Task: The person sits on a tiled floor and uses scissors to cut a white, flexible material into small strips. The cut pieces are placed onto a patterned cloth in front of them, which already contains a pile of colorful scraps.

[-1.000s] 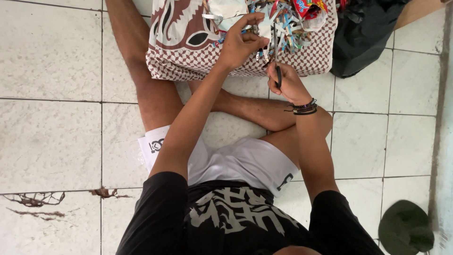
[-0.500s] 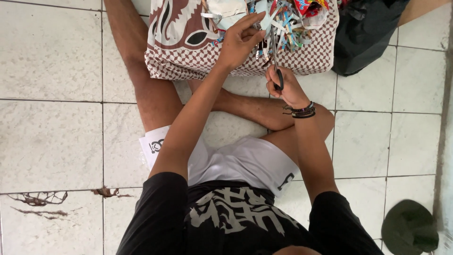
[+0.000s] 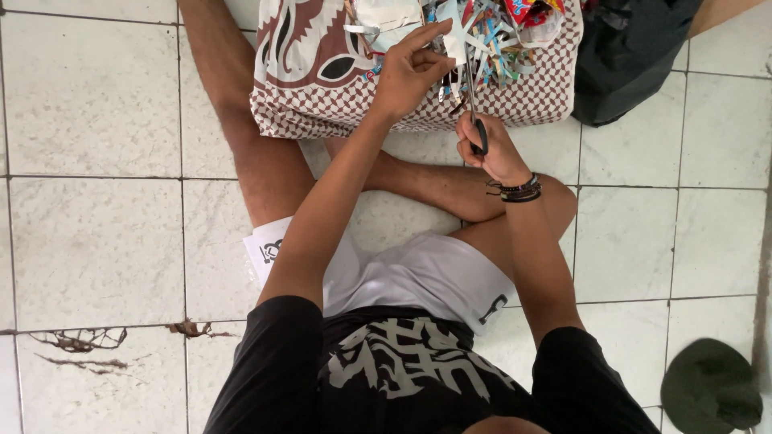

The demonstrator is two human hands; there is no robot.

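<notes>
I sit on a tiled floor with legs folded. My right hand [image 3: 492, 149], with dark bracelets on the wrist, grips black-handled scissors [image 3: 474, 108] whose blades point up into a strip of paper. My left hand [image 3: 410, 72] pinches that pale paper strip [image 3: 452, 36] above the blades. Both hands work over a patterned brown-and-white cloth [image 3: 314, 80] that carries a heap of colourful cut paper strips [image 3: 498, 32].
A black bag [image 3: 635, 56] lies right of the cloth. A dark green hat [image 3: 712, 390] rests on the floor at the lower right. Cracked tile marks [image 3: 80, 341] show at the lower left.
The view shifted slightly; my hands stay over the cloth, the left hand's fingers have adjusted on the strip and the scissors have worked along it.
</notes>
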